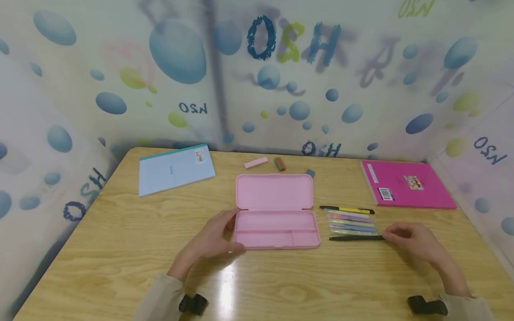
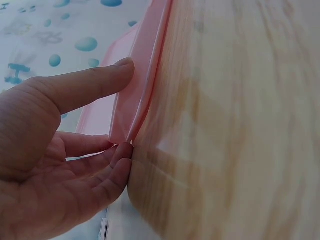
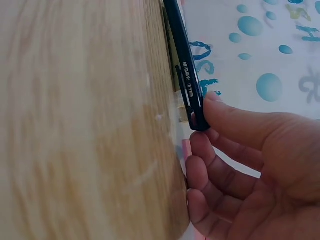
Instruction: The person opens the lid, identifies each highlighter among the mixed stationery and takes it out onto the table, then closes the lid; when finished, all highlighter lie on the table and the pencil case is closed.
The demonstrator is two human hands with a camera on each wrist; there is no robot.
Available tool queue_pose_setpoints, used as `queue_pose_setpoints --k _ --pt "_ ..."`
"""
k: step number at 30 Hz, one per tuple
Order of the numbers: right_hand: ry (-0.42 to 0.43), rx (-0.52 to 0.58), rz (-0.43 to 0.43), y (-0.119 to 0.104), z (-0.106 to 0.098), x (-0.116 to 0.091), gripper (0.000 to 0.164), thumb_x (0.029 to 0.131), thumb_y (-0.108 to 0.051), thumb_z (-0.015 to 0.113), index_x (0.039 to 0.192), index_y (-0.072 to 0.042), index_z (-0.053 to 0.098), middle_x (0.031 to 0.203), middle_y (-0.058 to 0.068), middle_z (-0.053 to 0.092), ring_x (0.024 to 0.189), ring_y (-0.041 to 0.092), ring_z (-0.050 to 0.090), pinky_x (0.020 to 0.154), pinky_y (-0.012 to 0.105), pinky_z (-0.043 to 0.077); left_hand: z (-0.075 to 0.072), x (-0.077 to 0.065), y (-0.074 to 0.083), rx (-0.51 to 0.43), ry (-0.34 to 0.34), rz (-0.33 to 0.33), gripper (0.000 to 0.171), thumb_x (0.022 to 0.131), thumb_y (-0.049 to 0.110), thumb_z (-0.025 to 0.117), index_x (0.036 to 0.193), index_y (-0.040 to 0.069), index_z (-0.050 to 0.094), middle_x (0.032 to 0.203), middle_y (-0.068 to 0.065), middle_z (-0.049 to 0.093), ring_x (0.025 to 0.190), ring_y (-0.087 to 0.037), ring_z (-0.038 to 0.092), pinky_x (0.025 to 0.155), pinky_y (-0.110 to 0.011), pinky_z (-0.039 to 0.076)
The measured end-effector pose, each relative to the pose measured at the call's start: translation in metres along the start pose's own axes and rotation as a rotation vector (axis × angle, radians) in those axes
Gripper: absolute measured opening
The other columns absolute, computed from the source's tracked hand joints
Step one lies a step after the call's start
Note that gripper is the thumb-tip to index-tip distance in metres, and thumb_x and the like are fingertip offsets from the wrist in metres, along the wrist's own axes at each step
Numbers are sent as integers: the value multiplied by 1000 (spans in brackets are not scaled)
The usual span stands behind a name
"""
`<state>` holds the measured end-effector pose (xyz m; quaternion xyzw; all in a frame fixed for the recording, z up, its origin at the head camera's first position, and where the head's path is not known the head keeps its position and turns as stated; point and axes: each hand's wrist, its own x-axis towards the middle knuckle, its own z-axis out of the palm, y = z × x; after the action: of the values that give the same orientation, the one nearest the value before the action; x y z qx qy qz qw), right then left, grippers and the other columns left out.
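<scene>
A pink pencil case [image 1: 275, 192] lies opened flat on the table, its lid tipped back and its tray split into compartments. My left hand [image 1: 209, 236] holds the tray's left end, thumb along the front side and fingers at the left edge. In the left wrist view the thumb presses the pink case wall [image 2: 142, 75]. To the right, my right hand [image 1: 417, 240] pinches the clip end of a black pen [image 1: 355, 238] between thumb and fingers. The pen lies beside a row of several pastel pens [image 1: 352, 222], with a yellow-and-black pen [image 1: 353, 210] behind them.
A light blue notebook [image 1: 176, 171] sits at the back left of the wooden table [image 1: 132, 249], a magenta book [image 1: 409, 185] at the back right. Behind the case are a pink bar [image 1: 255, 162], a brown-and-green eraser-like block [image 1: 279, 163] and a small grey-blue block [image 1: 310, 172].
</scene>
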<state>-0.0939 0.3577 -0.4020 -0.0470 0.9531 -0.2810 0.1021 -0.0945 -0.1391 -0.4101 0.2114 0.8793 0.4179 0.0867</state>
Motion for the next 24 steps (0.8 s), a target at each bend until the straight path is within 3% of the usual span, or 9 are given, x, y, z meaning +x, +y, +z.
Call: queue_pose_setpoints --k 11,15,21,24 --pt "5 -15 1 0 3 1 17 90 -25 68 93 -9 69 84 0 64 75 6 52 66 24 46 0 0 0 3 -4 -15 83 71 23 85 141 4 43 124 -12 54 106 -24 52 92 -45 45" --pt "39 -6 20 4 -1 1 24 93 -29 64 98 -6 69 88 2 67 75 5 55 64 24 47 0 0 1 0 -4 -31 84 71 22 85 141 3 43 127 -15 53 108 -26 52 93 -45 45" --pt "195 139 -25 -3 -9 4 33 97 -25 58 111 4 63 95 11 68 76 -5 58 62 22 52 1 1 2 5 -9 -43 85 72 22 84 142 3 41 128 -15 52 108 -25 52 94 -45 45" --pt "235 256 -42 -18 -10 13 37 97 -27 56 116 4 58 99 5 66 80 -4 60 67 19 53 0 1 2 6 -7 -46 85 72 23 85 142 3 41 128 -15 52 107 -24 52 94 -44 45"
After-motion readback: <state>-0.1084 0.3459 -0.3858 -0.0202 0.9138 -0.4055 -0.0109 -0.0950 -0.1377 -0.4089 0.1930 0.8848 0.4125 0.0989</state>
